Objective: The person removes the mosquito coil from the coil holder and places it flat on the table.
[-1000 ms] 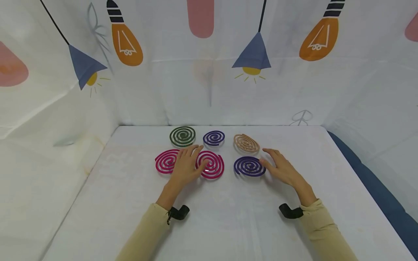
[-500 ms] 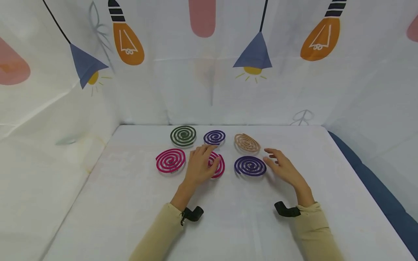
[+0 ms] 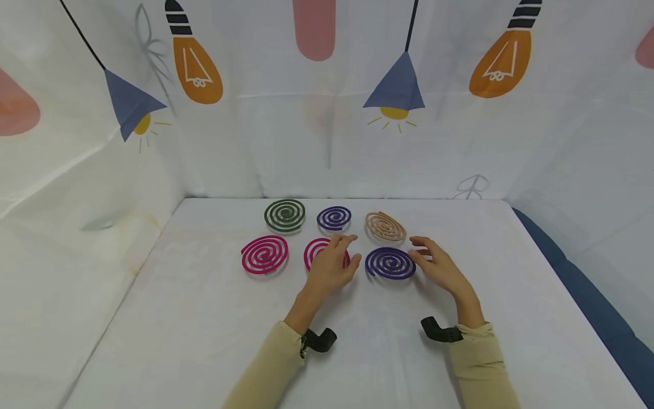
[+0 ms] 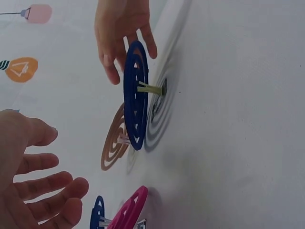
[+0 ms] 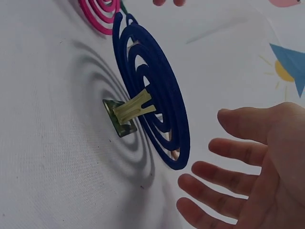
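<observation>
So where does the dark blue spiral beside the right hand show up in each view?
Head: the dark blue spiral is right of center, just left of the right hand.
Left wrist: the dark blue spiral is just left of center, seen nearly edge-on.
Right wrist: the dark blue spiral is large, upper middle.
Shared landmark: the right hand.

Violet-blue coil: I see a flat, dark spiral lying face up, raised above the table on a yellowish stem with a small dark base.
Pink coil: I see a bright magenta spiral, face up, just left of the violet-blue one and partly covered in my head view.
</observation>
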Tool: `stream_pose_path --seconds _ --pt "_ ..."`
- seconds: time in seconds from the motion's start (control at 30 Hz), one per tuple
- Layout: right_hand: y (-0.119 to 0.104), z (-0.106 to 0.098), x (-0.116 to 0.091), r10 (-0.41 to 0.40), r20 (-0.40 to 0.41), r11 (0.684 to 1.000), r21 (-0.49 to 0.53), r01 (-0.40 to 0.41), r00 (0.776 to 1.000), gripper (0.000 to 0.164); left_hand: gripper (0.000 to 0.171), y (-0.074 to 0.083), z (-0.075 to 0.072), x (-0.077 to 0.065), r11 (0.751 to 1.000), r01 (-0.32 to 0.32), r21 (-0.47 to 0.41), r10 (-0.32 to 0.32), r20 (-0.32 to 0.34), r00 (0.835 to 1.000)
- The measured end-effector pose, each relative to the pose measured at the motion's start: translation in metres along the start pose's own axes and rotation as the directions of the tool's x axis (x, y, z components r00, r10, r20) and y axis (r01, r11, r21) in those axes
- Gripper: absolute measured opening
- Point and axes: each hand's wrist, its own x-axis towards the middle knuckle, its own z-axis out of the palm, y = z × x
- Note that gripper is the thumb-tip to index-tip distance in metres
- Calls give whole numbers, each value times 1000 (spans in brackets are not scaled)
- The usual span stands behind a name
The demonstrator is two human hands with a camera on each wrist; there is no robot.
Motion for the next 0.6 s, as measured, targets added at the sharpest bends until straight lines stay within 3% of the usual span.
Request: stream_pose_path --seconds 0.2,0.3,0.47,0.6 --pt "-4 -4 -1 45 31 999 -2 -45 998 53 43 1 7 3 996 48 -81 -45 36 998" --pt "-4 -5 -2 68 52 997 17 -69 996 51 45 2 12 6 990 88 -111 -79 84 993" --pt "-2 -4 -2 69 99 996 52 -75 993 50 46 6 18 7 984 150 -101 -132 166 977" --pt "1 -3 -1 60 122 997 44 -66 991 48 46 8 21 8 982 157 -100 -138 181 974"
